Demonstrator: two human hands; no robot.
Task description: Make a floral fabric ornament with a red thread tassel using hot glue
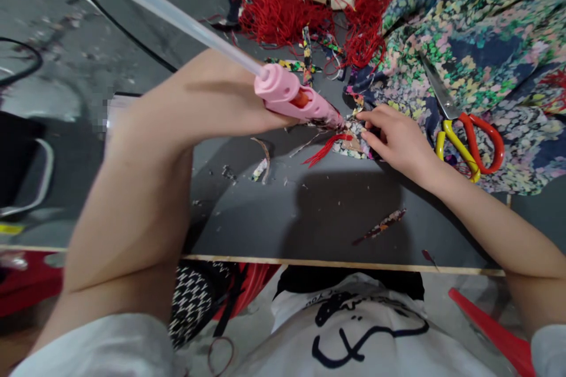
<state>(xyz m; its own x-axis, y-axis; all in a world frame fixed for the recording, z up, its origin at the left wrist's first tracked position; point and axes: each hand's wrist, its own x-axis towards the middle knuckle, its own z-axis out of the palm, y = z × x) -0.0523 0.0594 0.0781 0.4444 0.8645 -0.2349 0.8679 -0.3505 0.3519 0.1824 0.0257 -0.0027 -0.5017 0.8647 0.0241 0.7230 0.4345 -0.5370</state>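
Seen from the head view, a person's left hand [247, 103] is wrapped about a pink glue gun [292, 94], its fingers mostly hidden from the camera, while the right hand [402, 141] pinches the edge of a small floral fabric piece [349, 152] between thumb and forefinger. The piece lies on the gray table [247, 212], just in front of the large floral cloth [486, 41], with a strand of red threads [326, 150] trailing from its near left side. The gun slants down to the right, its nozzle at the piece and close to the pinching fingertips, a long glue stick [177, 9] rising from its rear. Steady work here would likely mean light trigger pressure, a small bead laid only where the parts meet, and bare fingertips held back from the hot tip. A firm pinch at the far edge should stop the piece skidding; loose threads are best smoothed aside, lest they catch in the glue. Whether any glue is out cannot be seen. Scissors [450, 111] rest on the cloth to the right, and a red thread pile [283, 15] lies beyond the gun.
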